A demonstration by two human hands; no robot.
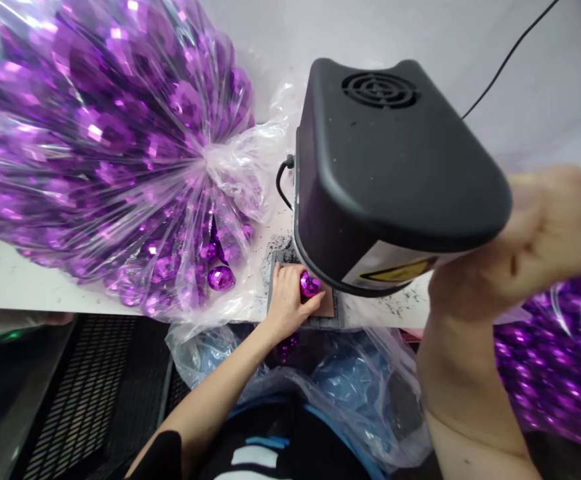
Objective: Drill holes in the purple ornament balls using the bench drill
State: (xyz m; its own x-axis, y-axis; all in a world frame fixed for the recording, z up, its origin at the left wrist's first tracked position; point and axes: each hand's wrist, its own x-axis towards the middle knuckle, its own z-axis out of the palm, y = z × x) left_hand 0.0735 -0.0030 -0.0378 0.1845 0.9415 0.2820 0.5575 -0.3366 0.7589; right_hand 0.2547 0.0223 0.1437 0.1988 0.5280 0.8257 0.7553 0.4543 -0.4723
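Low at the table's front edge, my left hand is closed round a shiny purple faceted ball ornament. The ornament rests at a small brown pad below a black machine with a round vent and a yellow warning label. My right hand is raised at the machine's right side, its fingers curled into a blurred fist. Whatever it grips is hidden behind the housing and the hand. Another purple ornament lies left of my left hand, by the bag's mouth.
A big clear bag full of purple ornaments fills the left of the white table. More purple ornaments are at the right. An open plastic bag hangs below the table edge; a black mesh crate stands lower left.
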